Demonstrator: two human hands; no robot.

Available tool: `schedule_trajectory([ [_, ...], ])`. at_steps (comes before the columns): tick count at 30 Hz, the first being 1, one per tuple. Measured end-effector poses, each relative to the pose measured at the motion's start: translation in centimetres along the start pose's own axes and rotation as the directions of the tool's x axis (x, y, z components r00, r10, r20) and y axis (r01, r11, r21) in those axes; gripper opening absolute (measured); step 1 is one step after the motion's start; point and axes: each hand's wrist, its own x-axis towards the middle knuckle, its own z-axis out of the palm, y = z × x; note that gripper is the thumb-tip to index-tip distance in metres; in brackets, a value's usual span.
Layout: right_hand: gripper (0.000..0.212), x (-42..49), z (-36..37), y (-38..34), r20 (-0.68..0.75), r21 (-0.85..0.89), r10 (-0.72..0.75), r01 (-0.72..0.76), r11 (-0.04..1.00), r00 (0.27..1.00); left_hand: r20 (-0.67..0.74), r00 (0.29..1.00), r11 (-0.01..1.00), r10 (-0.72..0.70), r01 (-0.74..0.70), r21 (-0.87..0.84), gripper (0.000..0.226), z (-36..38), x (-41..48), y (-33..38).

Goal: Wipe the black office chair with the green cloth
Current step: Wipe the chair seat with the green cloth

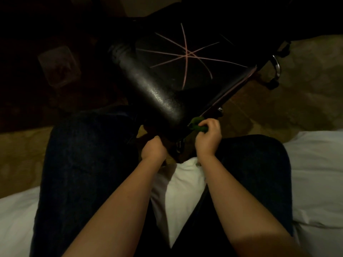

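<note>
One dim room: white bed below, tan carpet beyond. Chair, centre frame, ran upper left to lower centre; right hand clutched the cloth at its near corner, left hand gripped its edge.

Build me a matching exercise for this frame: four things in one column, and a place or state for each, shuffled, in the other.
1 green cloth
2 left hand
3 pink lines
4 white bedding

A cross in a star on the black office chair
B lies under the person's legs
C bunched in the right hand
D grips that chair's near end

Pairs: 1-C; 2-D; 3-A; 4-B
</note>
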Motion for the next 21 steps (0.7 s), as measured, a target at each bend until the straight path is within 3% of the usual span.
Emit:
schedule_trajectory([
  [3,0.035,1.4,-0.6,0.8,0.009,-0.014,0.047,-0.047,0.999,0.999,-0.004,0.999,0.999,0.033,-0.033,0.003,0.03,0.1,-0.1,0.2],
  [11,0.036,-1.0,0.1,0.7,0.186,-0.067,-0.062,0.075,0.995,0.981,0.051,0.982,0.982,0.183,-0.181,-0.048,0.039,0.4,-0.1,-0.1],
  [17,0.031,-2.5,0.4,0.2,0.247,-0.113,-0.15,0.182,0.977,0.957,0.107,0.98,0.984,0.169,-0.162,-0.073,0.051,0.9,0.2,-0.8],
  [21,0.033,-3.9,1.1,-0.4,0.4,-0.13,-0.221,0.294,0.947,0.89,0.098,0.974,0.979,0.206,-0.206,-0.011,0.034,1.0,0.4,-0.4],
])
